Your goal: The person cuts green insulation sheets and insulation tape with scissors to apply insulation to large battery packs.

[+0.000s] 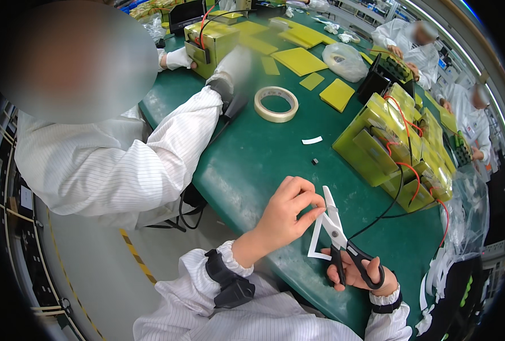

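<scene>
My right hand [355, 270] holds a pair of scissors [336, 234] with white blades and black handles, fingers and thumb in the loops. The blades stand apart, pointing away from me. My left hand [289, 211] is closed in a pinch on a thin white strip [313, 245], right beside the blades. The strip hangs down in a bent, L-like shape toward the scissors' pivot. Whether the blades touch it, I cannot tell. On the green table [235, 170] beyond my hands lie a short white strip piece [312, 140] and a small black block [315, 161].
A tape roll [260, 107] lies farther off. Yellow-wrapped blocks with red and black wires [372, 142] stand at the right. Yellow sheets [299, 61] and a plastic bag [343, 62] are behind. At the left a co-worker's sleeve [167, 153] reaches over the table; other people work at the far right.
</scene>
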### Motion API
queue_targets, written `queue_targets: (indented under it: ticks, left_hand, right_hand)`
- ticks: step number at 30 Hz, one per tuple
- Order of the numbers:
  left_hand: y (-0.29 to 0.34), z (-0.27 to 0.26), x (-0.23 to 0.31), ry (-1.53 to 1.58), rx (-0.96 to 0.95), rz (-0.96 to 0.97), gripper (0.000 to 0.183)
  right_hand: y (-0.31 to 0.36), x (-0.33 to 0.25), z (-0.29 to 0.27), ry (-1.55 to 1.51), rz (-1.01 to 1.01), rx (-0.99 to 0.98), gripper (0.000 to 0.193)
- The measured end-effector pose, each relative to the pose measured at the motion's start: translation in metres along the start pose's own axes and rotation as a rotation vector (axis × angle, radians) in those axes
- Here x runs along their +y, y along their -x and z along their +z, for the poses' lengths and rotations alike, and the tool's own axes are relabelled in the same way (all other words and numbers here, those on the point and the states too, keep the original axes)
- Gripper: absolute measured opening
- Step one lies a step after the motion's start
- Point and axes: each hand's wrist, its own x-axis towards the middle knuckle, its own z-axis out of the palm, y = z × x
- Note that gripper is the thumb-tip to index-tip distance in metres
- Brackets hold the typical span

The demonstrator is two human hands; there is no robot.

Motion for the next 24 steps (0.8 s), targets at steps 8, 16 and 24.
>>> queue_targets:
  ticks: [8, 16, 24]
  left_hand:
    - [-0.001, -0.002, 0.0, 0.057, -0.069, -0.036, 0.01]
    - [0.0, -0.002, -0.01, 0.23, 0.064, -0.261, 0.007]
    - [0.003, 0.001, -0.001, 0.288, -0.024, -0.264, 0.011]
  right_hand:
    - [0.001, 0.001, -0.002, 0.026, -0.024, 0.031, 0.115]
    - [0.001, 0.0, 0.003, -0.001, -0.051, 0.122, 0.11]
    - [0.003, 0.0, 0.004, 0.045, -0.109, 0.184, 0.1]
